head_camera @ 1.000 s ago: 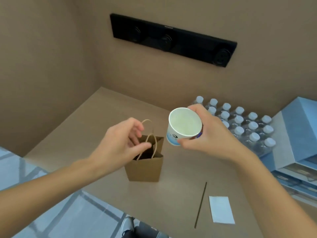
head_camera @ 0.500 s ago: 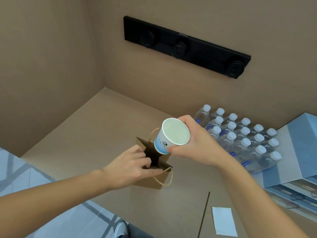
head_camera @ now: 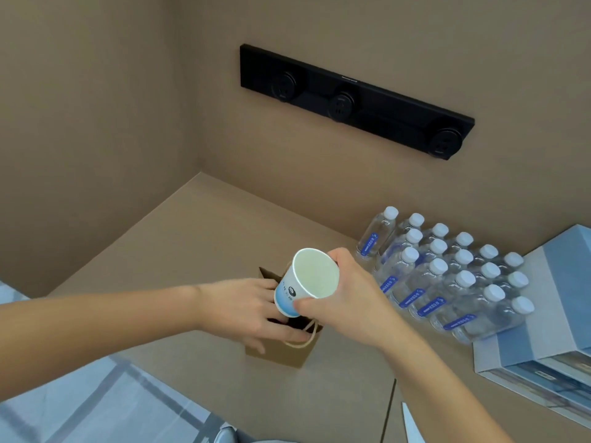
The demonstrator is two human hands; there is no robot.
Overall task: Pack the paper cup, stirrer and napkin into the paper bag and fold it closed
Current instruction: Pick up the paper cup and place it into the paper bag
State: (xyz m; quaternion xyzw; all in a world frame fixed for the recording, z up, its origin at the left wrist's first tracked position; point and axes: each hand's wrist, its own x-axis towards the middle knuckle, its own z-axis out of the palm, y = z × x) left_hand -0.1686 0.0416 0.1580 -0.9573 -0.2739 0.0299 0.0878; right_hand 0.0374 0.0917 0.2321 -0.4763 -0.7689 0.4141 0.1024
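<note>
Cup (head_camera: pixel 311 279) lowered (one), one bag (head_camera: pixel 281 354), two hands

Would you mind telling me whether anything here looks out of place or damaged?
Nothing stands out. The right hand holds the cup tilted over the bag, which the left hand holds open. The cup looks empty and nothing has spilled.

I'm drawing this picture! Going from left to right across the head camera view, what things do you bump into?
Left hand → cup → right hand → bottles → blue boxes. The bag sits under the hands and cup, so I left it out.
</note>
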